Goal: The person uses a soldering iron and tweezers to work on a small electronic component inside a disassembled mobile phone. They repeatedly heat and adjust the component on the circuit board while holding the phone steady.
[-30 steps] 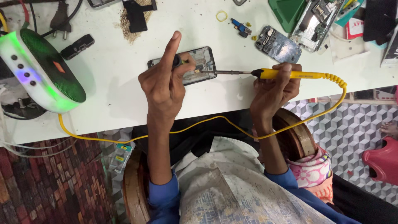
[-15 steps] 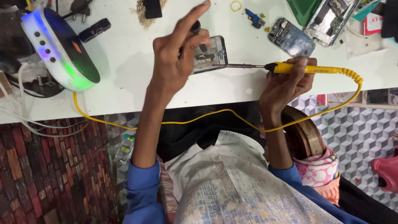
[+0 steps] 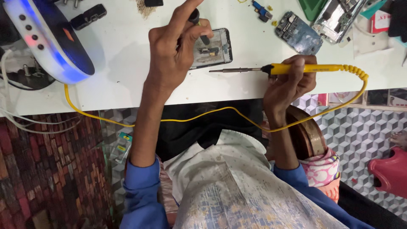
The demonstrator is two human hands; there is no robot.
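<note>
The left hand (image 3: 174,51) hovers over the opened phone (image 3: 212,47), index finger extended, thumb and remaining fingers pinching a small dark part (image 3: 199,25). The right hand (image 3: 288,82) is clenched around the yellow soldering iron (image 3: 296,68), tip level, just beside the phone. The phone lies on the white table (image 3: 127,55), its internals exposed. At the table's far right corner sits 1 red-and-white package (image 3: 379,21).
</note>
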